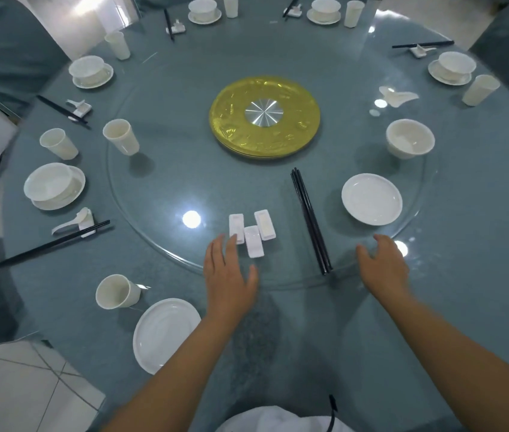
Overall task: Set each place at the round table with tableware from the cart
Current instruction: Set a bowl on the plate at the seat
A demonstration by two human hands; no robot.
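Three white chopstick rests lie together on the glass turntable near its front edge. My left hand lies flat and open just before them, its fingertips touching the leftmost rest. A bundle of black chopsticks lies right of the rests. My right hand hovers open over the turntable's rim, right of the chopsticks and holding nothing. A white saucer and a white bowl stand on the turntable's right side. A white cup stands on its left side.
A white plate and a cup sit on the teal table at the near left. Several set places with bowls, cups, spoons and chopsticks ring the table. A gold disc marks the centre. Covered chairs surround the table.
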